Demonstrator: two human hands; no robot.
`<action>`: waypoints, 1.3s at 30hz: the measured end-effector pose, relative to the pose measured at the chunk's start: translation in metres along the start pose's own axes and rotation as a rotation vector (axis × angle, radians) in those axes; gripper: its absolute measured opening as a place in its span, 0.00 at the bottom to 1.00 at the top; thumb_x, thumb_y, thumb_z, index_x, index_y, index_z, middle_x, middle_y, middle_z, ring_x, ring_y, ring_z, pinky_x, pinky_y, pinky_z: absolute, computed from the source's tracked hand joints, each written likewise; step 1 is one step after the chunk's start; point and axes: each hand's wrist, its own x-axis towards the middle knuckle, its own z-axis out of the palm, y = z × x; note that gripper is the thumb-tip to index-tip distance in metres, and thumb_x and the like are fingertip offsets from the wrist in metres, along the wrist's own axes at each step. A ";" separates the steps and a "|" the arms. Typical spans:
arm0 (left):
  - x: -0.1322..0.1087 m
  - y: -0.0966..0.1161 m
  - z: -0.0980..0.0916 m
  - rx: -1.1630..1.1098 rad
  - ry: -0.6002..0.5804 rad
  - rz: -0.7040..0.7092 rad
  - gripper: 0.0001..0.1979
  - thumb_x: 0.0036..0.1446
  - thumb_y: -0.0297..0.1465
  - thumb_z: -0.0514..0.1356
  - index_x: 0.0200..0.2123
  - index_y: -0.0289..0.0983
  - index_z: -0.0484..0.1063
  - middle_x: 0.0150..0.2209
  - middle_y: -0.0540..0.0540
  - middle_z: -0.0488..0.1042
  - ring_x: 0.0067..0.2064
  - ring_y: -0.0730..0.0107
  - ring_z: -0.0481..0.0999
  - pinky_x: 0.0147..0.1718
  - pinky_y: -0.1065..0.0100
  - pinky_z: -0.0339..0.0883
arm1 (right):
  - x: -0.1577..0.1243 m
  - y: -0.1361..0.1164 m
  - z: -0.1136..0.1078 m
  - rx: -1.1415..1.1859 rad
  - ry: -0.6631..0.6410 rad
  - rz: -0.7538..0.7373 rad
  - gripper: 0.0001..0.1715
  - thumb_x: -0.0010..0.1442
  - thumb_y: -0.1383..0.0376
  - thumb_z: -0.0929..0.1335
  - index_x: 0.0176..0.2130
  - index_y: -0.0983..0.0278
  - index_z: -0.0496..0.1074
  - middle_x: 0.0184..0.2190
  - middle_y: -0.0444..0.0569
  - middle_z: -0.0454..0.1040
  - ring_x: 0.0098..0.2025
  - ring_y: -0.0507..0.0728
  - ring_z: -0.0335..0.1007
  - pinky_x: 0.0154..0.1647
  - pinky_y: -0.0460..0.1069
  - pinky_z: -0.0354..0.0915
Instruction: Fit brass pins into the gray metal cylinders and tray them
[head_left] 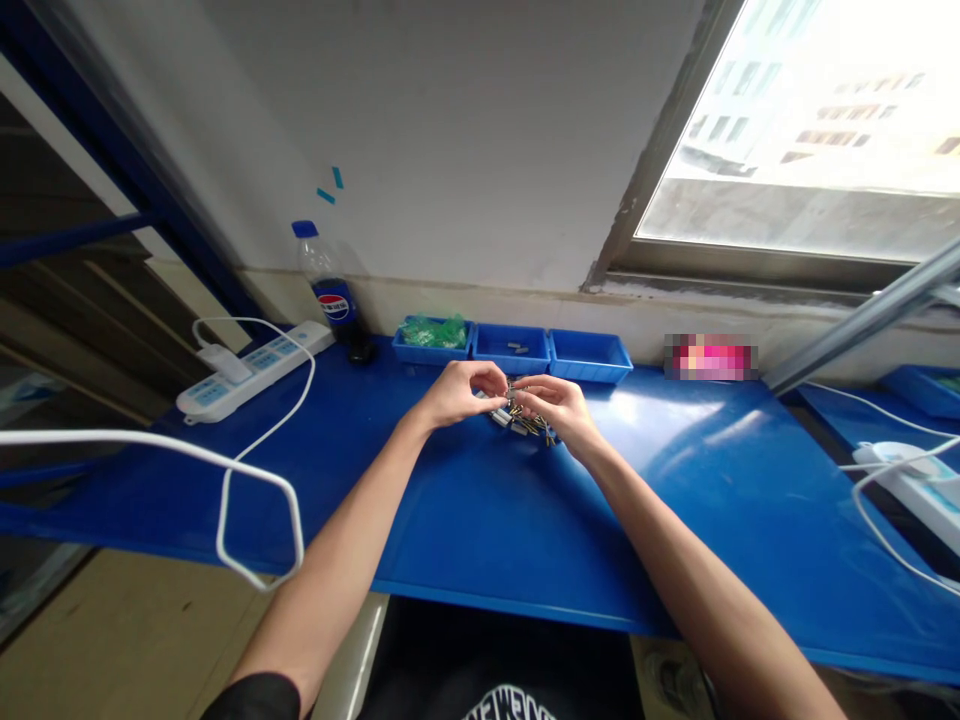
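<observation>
Both of my hands meet over a small pile of metal parts [517,424] on the blue table [487,530]. The pile mixes grey block-like pieces with thin brass-coloured pins. My left hand [466,392] has its thumb and fingers curled into a pinch. Facing it, my right hand [556,402] pinches too, fingertips close to the left ones. A small grey piece [511,394] shows between the two sets of fingertips; its exact kind is too small to make out. Part of the pile is hidden behind my right hand.
Behind the pile stand three blue bins: one with green plastic packaging [433,331], a middle bin [510,352] with a few grey pieces, and a right bin [591,357]. A cola bottle [330,290], a power strip [259,372] and a white cable [292,500] lie left.
</observation>
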 end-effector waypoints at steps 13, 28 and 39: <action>-0.004 -0.036 -0.013 0.491 -0.056 -0.062 0.14 0.51 0.24 0.62 0.40 0.38 0.85 0.42 0.44 0.86 0.45 0.60 0.84 0.48 0.68 0.74 | 0.002 0.002 -0.003 0.059 0.033 -0.111 0.34 0.56 0.55 0.78 0.60 0.55 0.73 0.63 0.55 0.74 0.58 0.65 0.76 0.62 0.62 0.69; 0.000 -0.032 -0.010 0.272 0.182 -0.092 0.17 0.51 0.25 0.63 0.45 0.36 0.83 0.42 0.44 0.85 0.40 0.64 0.84 0.41 0.68 0.77 | 0.003 0.005 -0.002 -0.008 0.066 -0.099 0.24 0.56 0.55 0.76 0.51 0.59 0.77 0.49 0.53 0.82 0.44 0.61 0.82 0.52 0.59 0.74; 0.005 -0.017 0.005 -0.288 0.171 -0.141 0.19 0.48 0.36 0.74 0.43 0.33 0.82 0.43 0.40 0.84 0.46 0.59 0.84 0.51 0.61 0.77 | -0.002 0.005 0.003 -0.023 -0.030 -0.058 0.26 0.58 0.50 0.76 0.50 0.60 0.76 0.37 0.49 0.84 0.40 0.60 0.81 0.46 0.56 0.75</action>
